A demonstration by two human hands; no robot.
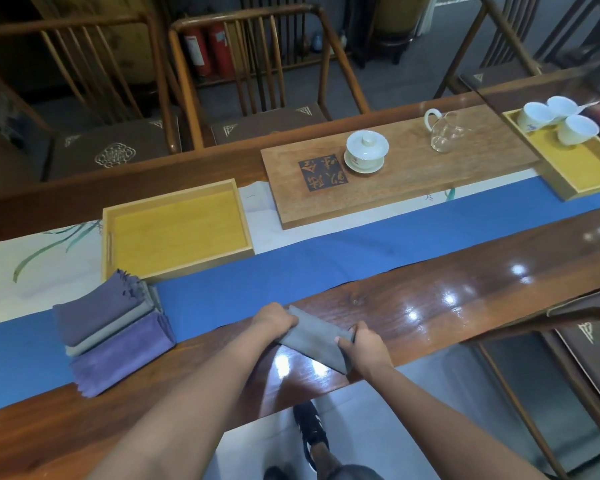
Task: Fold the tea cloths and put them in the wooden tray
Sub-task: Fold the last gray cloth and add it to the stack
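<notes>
A grey tea cloth (314, 337), folded into a narrow strip, lies on the glossy wooden table near its front edge. My left hand (273, 320) grips its far left end and my right hand (362, 344) grips its near right end. To the left, a stack of purple and grey tea cloths (110, 325) rests on the blue runner. Behind that stack stands the wooden tray (106, 237) with a yellow floor and nothing in it.
A wooden tea board (465, 168) holds a lidded white gaiwan (366, 152) and a glass pitcher (444, 133). A second yellow tray (589, 168) at the right carries three white cups (561, 121). Chairs stand behind the table and at the near right.
</notes>
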